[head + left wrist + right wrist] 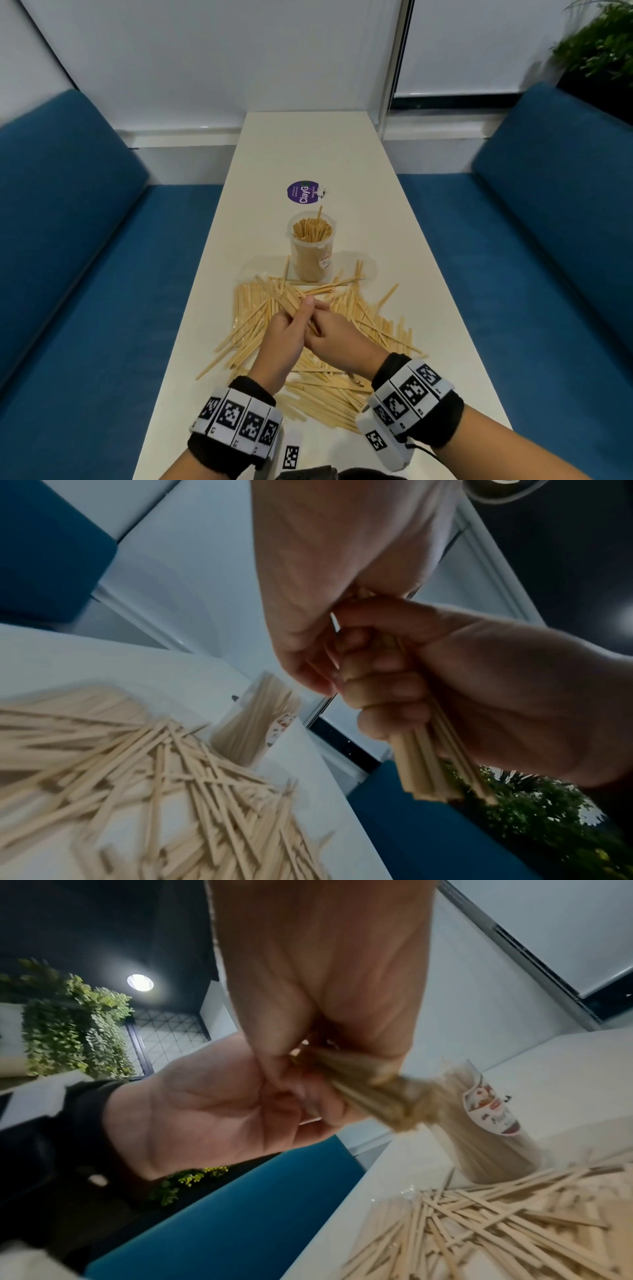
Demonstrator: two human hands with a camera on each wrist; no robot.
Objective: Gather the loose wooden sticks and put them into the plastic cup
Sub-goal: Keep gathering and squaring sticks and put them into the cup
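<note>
A clear plastic cup (pixel 311 246), packed with upright wooden sticks, stands mid-table just beyond the pile. Loose wooden sticks (pixel 359 318) lie scattered over the white table (pixel 308 150) between the cup and me. Both hands meet above the pile around one bundle of sticks (pixel 289 301). My left hand (pixel 301 310) pinches the bundle, whose far end points up-left toward the cup. My right hand (pixel 320 329) has its fingers curled round the same bundle (pixel 435 767). In the right wrist view the bundle (pixel 373 1091) crosses in front of the cup (pixel 486 1131).
A round purple sticker (pixel 303 193) lies behind the cup. Blue benches (pixel 68 222) (pixel 555 222) flank the narrow table on both sides. A green plant (pixel 599 44) stands at the far right. A small black-and-white marker tag (pixel 291 457) sits at the near edge.
</note>
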